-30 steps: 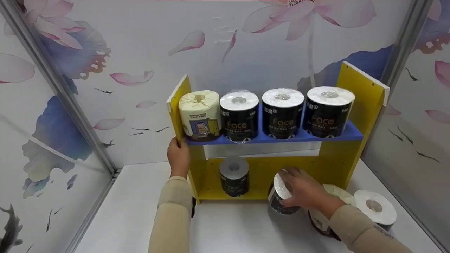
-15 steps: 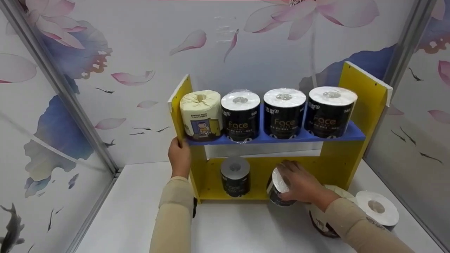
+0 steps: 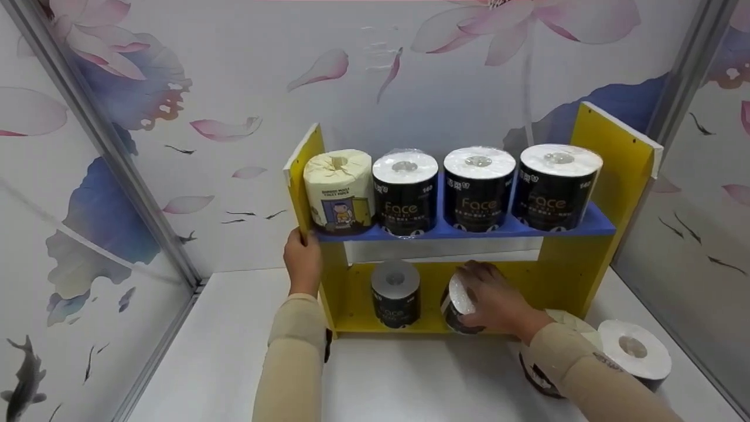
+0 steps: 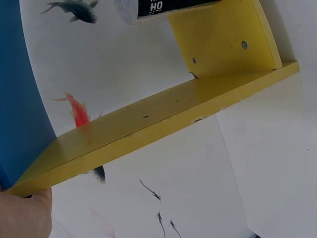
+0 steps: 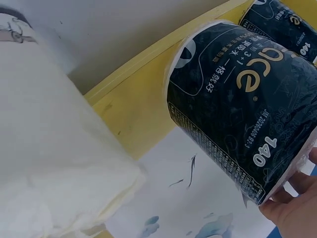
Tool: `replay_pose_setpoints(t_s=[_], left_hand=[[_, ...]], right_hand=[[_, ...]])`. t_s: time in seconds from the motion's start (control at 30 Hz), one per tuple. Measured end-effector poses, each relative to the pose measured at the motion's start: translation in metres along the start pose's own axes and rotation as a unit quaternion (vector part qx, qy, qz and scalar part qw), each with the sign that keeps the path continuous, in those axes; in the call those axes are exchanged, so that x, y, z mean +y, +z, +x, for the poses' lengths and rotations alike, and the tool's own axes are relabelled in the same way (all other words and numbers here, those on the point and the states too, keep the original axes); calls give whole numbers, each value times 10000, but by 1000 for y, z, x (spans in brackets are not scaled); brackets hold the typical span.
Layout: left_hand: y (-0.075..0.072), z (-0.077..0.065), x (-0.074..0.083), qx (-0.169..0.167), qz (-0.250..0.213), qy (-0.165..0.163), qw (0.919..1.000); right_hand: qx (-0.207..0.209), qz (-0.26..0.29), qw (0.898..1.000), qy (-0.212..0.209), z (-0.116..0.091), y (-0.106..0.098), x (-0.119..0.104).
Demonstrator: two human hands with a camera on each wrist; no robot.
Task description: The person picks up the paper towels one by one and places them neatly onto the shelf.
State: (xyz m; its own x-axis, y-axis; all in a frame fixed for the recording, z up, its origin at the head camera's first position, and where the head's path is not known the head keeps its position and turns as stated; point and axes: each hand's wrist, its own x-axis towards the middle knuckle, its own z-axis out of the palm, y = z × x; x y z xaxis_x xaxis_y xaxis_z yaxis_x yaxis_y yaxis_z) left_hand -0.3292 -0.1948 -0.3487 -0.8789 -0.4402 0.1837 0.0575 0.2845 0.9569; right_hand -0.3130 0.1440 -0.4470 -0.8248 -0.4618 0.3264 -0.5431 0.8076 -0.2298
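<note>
My left hand (image 3: 303, 264) grips the left side panel of a yellow and blue shelf rack (image 3: 615, 158), close to the blue board; the left wrist view shows only part of the hand (image 4: 27, 213) at the panel's edge. With its fingers around the white top end, my right hand (image 3: 498, 302) holds a black-wrapped toilet roll (image 5: 237, 104). That roll is tilted, over the front of the lower yellow board. Left of it, another black-wrapped roll (image 3: 396, 296) stands upright on the same board. My palm and fingers hide part of the held roll in the head view.
Along the blue upper board stand a cream-wrapped roll (image 3: 340, 193) and several black-wrapped ones (image 3: 479, 202). On the white table (image 3: 387, 381), right of the rack, are a cream roll (image 3: 539, 375), partly behind my right sleeve, and a white-topped roll (image 3: 636, 349). Printed wall panels surround the table.
My right hand has moved the tilted roll up and slightly left, from in front of the rack to over the lower board. My left hand keeps its grip on the panel.
</note>
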Motion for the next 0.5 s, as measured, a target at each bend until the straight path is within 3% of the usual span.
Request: replay_pose_setpoints(t_s=[0.5], left_hand=[[1,2,-3,51,21,89,9999]], right_hand=[[-291,-35,9994,192,20,12,-7]])
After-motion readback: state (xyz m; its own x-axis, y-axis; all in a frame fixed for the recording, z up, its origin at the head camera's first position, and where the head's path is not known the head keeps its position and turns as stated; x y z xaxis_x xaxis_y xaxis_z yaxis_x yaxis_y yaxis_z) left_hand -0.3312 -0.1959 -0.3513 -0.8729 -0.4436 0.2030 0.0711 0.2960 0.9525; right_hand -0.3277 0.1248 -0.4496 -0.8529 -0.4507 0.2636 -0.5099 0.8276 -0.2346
